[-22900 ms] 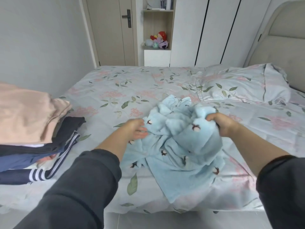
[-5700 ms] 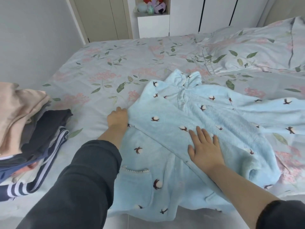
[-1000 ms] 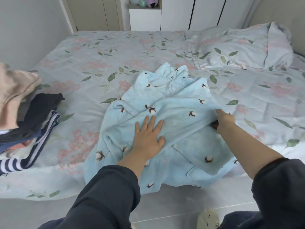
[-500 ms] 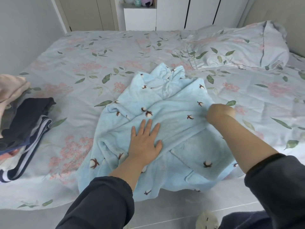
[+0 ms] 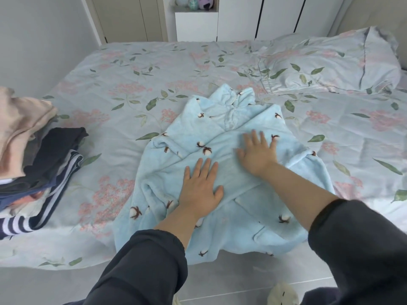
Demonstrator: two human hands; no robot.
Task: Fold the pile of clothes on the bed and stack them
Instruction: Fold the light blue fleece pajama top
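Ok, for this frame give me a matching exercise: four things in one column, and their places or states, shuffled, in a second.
1 blue fleece garment
2 clothes stack
3 pillow
4 plush toys

a far right of the bed
b above the white cabinet
c bed's left edge
d near edge, under the left hand and right hand, both flat

Pairs: 1-d, 2-c, 3-a, 4-b.

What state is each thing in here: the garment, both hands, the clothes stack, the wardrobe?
blue fleece garment: partly folded, sleeves laid across the front, hem hanging over the bed edge.
left hand: open, pressed flat on the garment.
right hand: open, flat on the garment, slightly blurred.
stack of clothes: folded and piled, on the bed to the left.
wardrobe doors: closed.
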